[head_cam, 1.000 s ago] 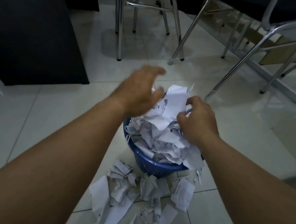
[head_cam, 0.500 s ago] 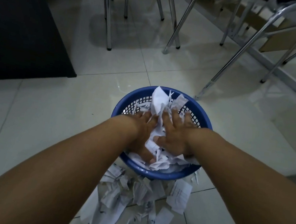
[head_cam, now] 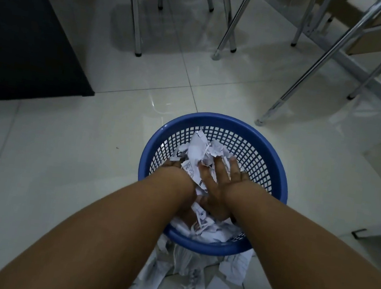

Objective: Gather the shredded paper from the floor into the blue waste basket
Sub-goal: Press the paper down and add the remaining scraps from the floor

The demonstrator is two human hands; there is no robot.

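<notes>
This looks like an office. The floor point(head_cam: 62, 151) is laid with large glossy white tiles. The slim chrome tube legs of one chair point(head_cam: 138, 16) stand on it at the back, and those of a second chair point(head_cam: 315, 71) slant down on the right. A plain dark cabinet point(head_cam: 17, 36) fills the left. Near me a blue plastic mesh waste basket point(head_cam: 278, 170) holds shredded paper point(head_cam: 198, 150) with print on it, and more scraps lie on the tiles beside it.

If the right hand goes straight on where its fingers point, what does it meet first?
The right hand would probably meet the shredded paper heaped at its fingertips first, then the blue waste basket's far mesh wall.
</notes>
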